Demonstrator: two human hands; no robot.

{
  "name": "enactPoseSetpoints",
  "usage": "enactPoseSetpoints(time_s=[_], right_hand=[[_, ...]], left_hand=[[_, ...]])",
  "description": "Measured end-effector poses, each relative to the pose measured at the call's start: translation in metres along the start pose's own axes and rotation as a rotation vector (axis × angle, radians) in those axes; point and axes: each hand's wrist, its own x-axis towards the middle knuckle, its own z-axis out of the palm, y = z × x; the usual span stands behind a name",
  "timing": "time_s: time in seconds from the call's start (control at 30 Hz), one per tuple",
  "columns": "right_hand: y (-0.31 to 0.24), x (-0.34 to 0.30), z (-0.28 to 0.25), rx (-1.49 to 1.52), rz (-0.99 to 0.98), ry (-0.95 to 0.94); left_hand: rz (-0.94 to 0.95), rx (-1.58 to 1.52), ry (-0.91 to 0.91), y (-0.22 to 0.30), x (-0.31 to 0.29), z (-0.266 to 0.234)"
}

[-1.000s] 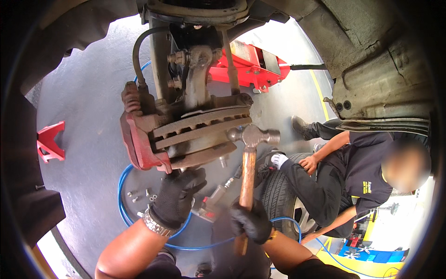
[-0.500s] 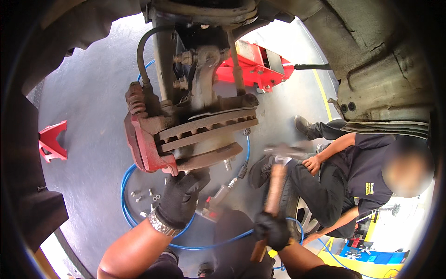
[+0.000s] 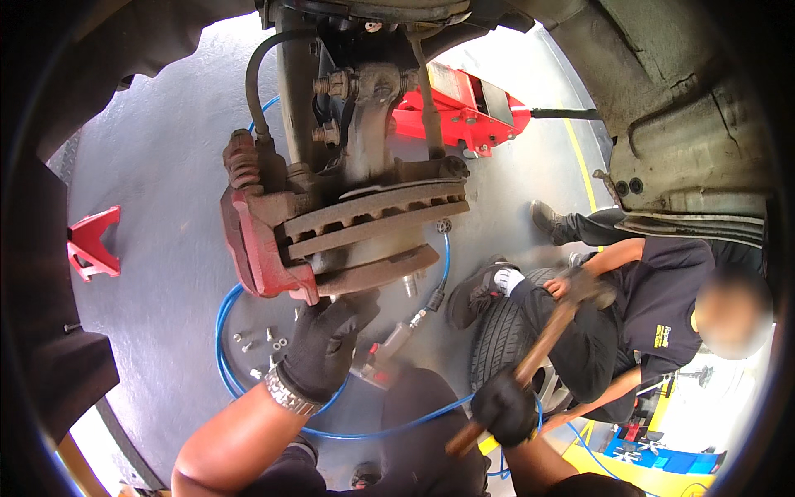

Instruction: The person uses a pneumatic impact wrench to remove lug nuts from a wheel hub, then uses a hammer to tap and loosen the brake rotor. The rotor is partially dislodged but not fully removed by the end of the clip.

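Note:
My left hand (image 3: pixel 327 348), in a black glove with a metal watch at the wrist, is closed against the underside of the rusty brake disc (image 3: pixel 373 228). It sits just below the lower end of the red brake caliper (image 3: pixel 261 248); some of its fingers are hidden. My right hand (image 3: pixel 505 406), also gloved in black, is wrapped round the wooden handle of a hammer (image 3: pixel 546 335). The hammer slants up to the right, its metal head apart from the disc and in front of a crouching person.
That person (image 3: pixel 671 290) crouches at right by a tyre (image 3: pixel 501 344). A red floor jack (image 3: pixel 468 108) stands behind the strut, a red jack stand (image 3: pixel 95 243) at left. Blue air hose (image 3: pixel 389 435), an air tool (image 3: pixel 393 344) and loose bolts (image 3: pixel 269 334) lie on the floor.
The hammer has swung to the right, away from the disc, and leans over more. My right hand has shifted slightly right and up. My left hand stays at the disc.

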Motion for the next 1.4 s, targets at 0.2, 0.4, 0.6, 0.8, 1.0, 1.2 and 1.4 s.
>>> enactPoseSetpoints(time_s=[0.2, 0.4, 0.6, 0.8, 1.0, 1.2, 1.4], right_hand=[[0.0, 0.031, 0.102, -0.382, 0.22, 0.139], [-0.037, 0.019, 0.025, 0.038, -0.159, 0.021], [0.021, 0.032, 0.071, -0.069, 0.309, 0.104], [-0.032, 0.028, 0.015, 0.209, 0.026, -0.029], [-0.007, 0.047, 0.079, 0.281, 0.518, -0.021], [0.016, 0.013, 0.039, -0.238, 0.297, 0.183], [0.065, 0.006, 0.019, 0.265, 0.536, 0.086]], left_hand=[[-0.032, 0.013, -0.013, 0.001, 0.0, -0.001], [0.073, 0.216, -0.056, -0.002, 0.002, -0.007], [0.026, 0.139, -0.075, -0.003, -0.001, -0.005], [0.068, 0.137, -0.073, -0.002, 0.001, -0.006], [0.048, 0.183, -0.114, -0.007, 0.001, -0.012], [-0.054, -0.373, -0.062, -0.025, 0.014, -0.003], [-0.279, -0.934, -0.4, -0.061, 0.052, -0.022]])
